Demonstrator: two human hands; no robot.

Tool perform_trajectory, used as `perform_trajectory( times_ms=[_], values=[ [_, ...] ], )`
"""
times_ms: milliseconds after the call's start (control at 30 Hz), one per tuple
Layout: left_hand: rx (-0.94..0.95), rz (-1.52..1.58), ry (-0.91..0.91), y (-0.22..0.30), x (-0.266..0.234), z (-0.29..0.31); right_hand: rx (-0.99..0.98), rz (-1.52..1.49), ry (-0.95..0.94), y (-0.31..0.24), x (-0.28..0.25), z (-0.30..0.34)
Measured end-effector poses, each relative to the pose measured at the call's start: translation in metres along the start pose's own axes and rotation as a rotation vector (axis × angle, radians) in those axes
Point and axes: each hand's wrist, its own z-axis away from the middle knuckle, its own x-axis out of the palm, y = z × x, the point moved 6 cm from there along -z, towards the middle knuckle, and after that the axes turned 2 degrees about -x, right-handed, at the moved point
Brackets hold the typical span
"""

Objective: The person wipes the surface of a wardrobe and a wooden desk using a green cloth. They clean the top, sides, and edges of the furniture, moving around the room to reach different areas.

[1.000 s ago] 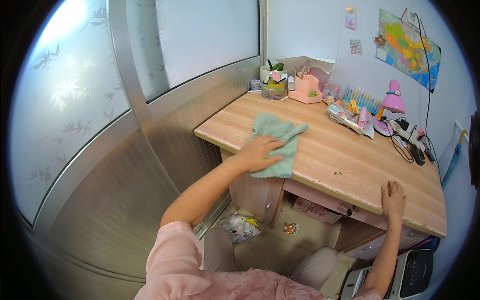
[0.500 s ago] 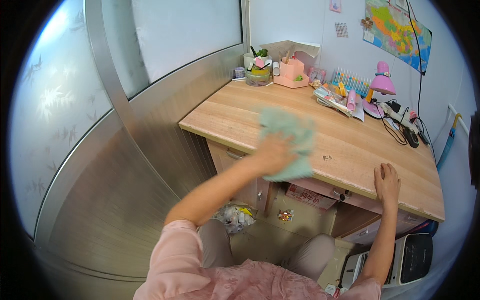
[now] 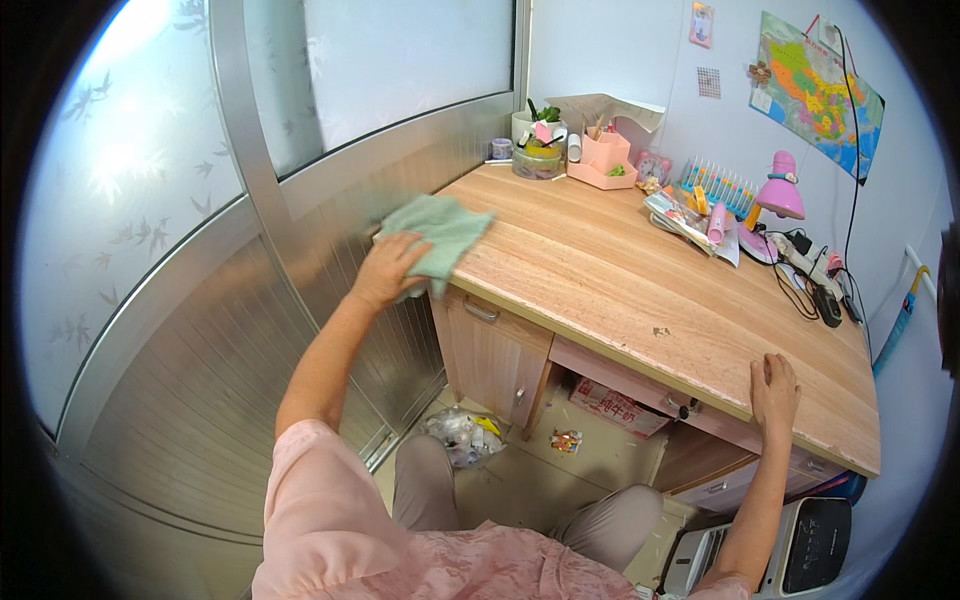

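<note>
A pale green cloth (image 3: 443, 232) lies bunched over the far-left front corner of the wooden desk (image 3: 590, 255). My left hand (image 3: 388, 270) presses on the cloth from above, its fingers gripping it, and part of the cloth hangs past the desk's edge. At the right, my right hand (image 3: 775, 398) rests on the desk's front edge with its fingers laid on the top, holding nothing. A small worn patch (image 3: 661, 332) marks the surface between the two hands.
Along the back stand a pink organizer (image 3: 603, 160), potted items, a pile of papers (image 3: 690, 225), a pink lamp (image 3: 782, 190) and cables with a power strip (image 3: 805, 262). A metal partition (image 3: 330, 200) borders the left. Below are a bag of rubbish (image 3: 462, 437) and a carton (image 3: 615, 405).
My left hand has swept the cloth leftward from the desk's middle front to its left corner. My right hand stays on the front edge. The view has shifted slightly.
</note>
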Motion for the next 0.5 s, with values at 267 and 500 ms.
perform_trajectory(
  times_ms=[267,500],
  values=[
    [0.120,0.076,0.003,0.077,0.020,-0.020,-0.012,0.034,0.037,0.008,0.004,-0.004],
    [0.038,-0.111,-0.023,-0.041,0.022,0.010,-0.124,-0.018,0.152,0.002,0.001,-0.006]
  ],
)
